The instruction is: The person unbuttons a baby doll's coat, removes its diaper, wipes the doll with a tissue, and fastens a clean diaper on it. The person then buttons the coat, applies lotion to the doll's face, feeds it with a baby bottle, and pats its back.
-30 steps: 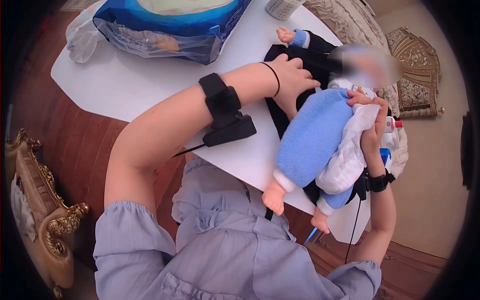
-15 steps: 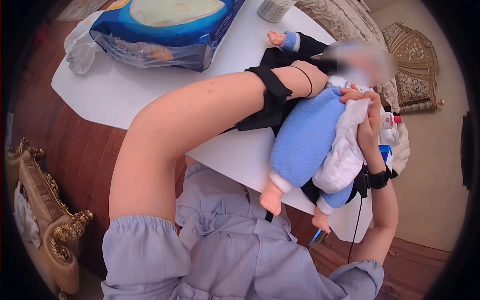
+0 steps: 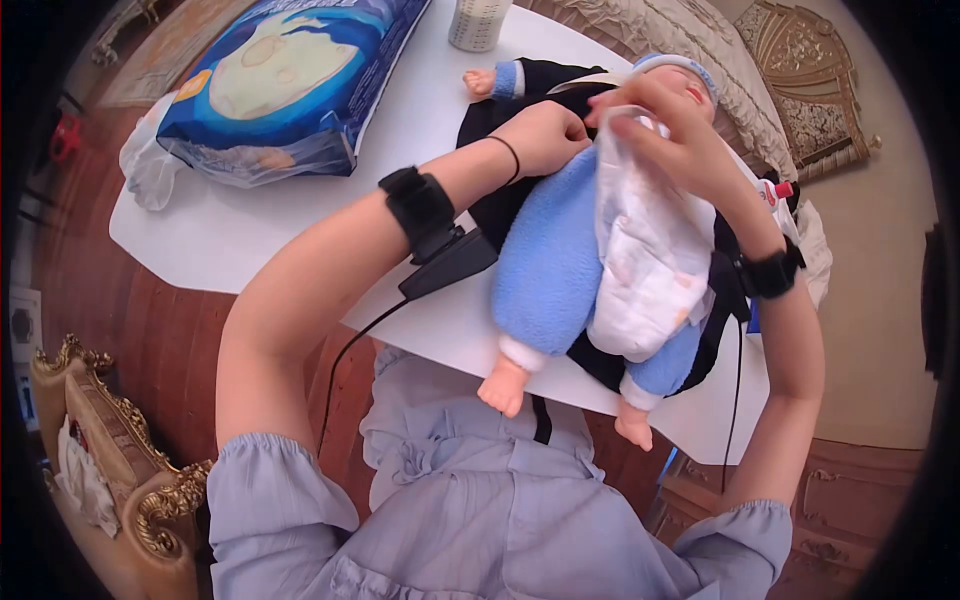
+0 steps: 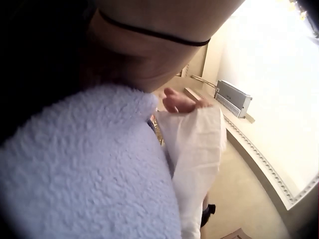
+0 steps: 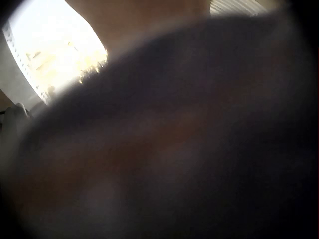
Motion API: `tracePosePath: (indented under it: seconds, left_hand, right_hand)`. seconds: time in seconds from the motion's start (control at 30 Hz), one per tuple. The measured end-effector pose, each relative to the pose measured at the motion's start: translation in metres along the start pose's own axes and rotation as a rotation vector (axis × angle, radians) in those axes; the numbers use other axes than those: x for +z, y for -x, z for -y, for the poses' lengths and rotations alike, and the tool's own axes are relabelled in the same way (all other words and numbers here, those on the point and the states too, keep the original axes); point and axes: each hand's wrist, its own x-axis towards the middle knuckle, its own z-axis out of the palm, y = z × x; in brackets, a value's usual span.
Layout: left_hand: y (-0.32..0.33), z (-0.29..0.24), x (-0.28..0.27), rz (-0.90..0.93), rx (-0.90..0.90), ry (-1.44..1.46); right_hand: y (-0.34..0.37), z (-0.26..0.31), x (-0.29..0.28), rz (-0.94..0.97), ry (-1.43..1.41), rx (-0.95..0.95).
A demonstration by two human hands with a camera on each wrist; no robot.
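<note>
A baby doll [image 3: 548, 260] in blue fleece trousers and a cap lies on its back on a black cloth, feet toward the person. A white diaper [image 3: 655, 275] hangs over its middle and one leg. The right hand [image 3: 680, 140] holds the diaper's upper edge, slightly blurred; the left wrist view shows its fingers at the top of the raised diaper [image 4: 197, 149]. At the doll's other side, the left hand [image 3: 545, 138] has curled fingers at the top of the fleece [image 4: 99, 164]; what they hold is hidden, so I cannot tell. The right wrist view is mostly dark.
On the white table [image 3: 200, 245] stands a blue diaper pack [image 3: 290, 90], with a crumpled clear bag [image 3: 150, 160] beside it. A bottle with markings [image 3: 480, 22] is at the far edge. A red-capped bottle [image 3: 778, 190] stands beyond the right forearm.
The left hand has come back from beside the doll's upper body to its waist. The right hand has moved up and inward with the diaper, which spreads over the doll's middle.
</note>
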Motion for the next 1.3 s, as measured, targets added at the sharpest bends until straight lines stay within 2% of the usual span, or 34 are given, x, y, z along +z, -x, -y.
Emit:
tracePosePath:
  seconds: [0.07, 0.13, 0.2, 0.33, 0.4, 0.47, 0.5, 0.63, 0.7, 0.83, 0.87, 0.93, 0.97, 1.0, 1.07, 1.13, 1.2, 1.3]
  left_hand:
    - [0.005, -0.002, 0.003, -0.135, 0.112, 0.048]
    - [0.007, -0.001, 0.001, -0.165, 0.086, 0.076]
    - [0.013, -0.005, -0.007, -0.105, -0.262, 0.260]
    - [0.023, -0.002, -0.015, -0.187, -0.349, 0.604]
    - [0.027, -0.004, -0.020, -0.198, -0.342, 0.624]
    - [0.027, -0.009, -0.024, -0.223, -0.220, 0.603]
    - [0.026, -0.014, -0.025, -0.205, -0.170, 0.467]
    - [0.024, -0.027, -0.024, -0.222, -0.077, 0.249]
    - [0.022, -0.031, -0.022, -0.305, 0.067, -0.124]
    - [0.025, -0.051, -0.010, -0.344, 0.221, -0.227]
    - [0.026, -0.058, -0.003, -0.399, 0.295, -0.340]
    - [0.027, -0.066, 0.005, -0.450, 0.372, -0.458]
    - [0.027, -0.069, 0.008, -0.422, 0.371, -0.436]
    - [0.026, -0.071, 0.009, -0.394, 0.370, -0.413]
    - [0.024, -0.069, 0.014, -0.383, 0.386, -0.394]
    - [0.022, -0.069, 0.019, -0.371, 0.403, -0.378]
    - [0.024, -0.068, 0.020, -0.344, 0.327, -0.342]
    - [0.028, -0.069, 0.020, -0.367, 0.377, -0.276]
  right_hand:
    - [-0.011, -0.005, 0.005, 0.046, 0.033, 0.070]
    - [-0.014, -0.014, 0.005, 0.100, 0.062, 0.134]
    - [-0.015, -0.021, 0.005, 0.239, 0.079, 0.196]
    - [-0.018, -0.025, 0.007, 0.300, 0.027, 0.285]
    - [-0.021, -0.026, 0.009, 0.316, 0.110, 0.247]
    - [-0.024, -0.028, 0.013, 0.325, 0.179, 0.218]
    - [-0.024, -0.029, 0.015, 0.335, 0.250, 0.187]
    - [-0.032, -0.027, 0.013, 0.394, 0.194, 0.254]
    - [-0.033, -0.032, 0.011, 0.407, 0.209, 0.273]
    - [-0.039, -0.034, 0.014, 0.458, 0.326, 0.301]
    - [-0.037, -0.043, 0.016, 0.453, 0.324, 0.306]
    - [-0.033, -0.071, 0.030, 0.176, 0.016, -0.156]
    - [-0.033, -0.072, 0.032, 0.156, -0.047, -0.189]
    - [-0.035, -0.074, 0.031, 0.149, -0.047, -0.185]
    - [-0.043, -0.072, 0.029, 0.394, 0.084, 0.247]
    - [-0.041, -0.062, 0.024, 0.413, 0.128, 0.214]
    - [-0.042, -0.059, 0.024, 0.431, 0.172, 0.179]
    - [-0.041, -0.050, 0.018, 0.433, 0.176, 0.173]
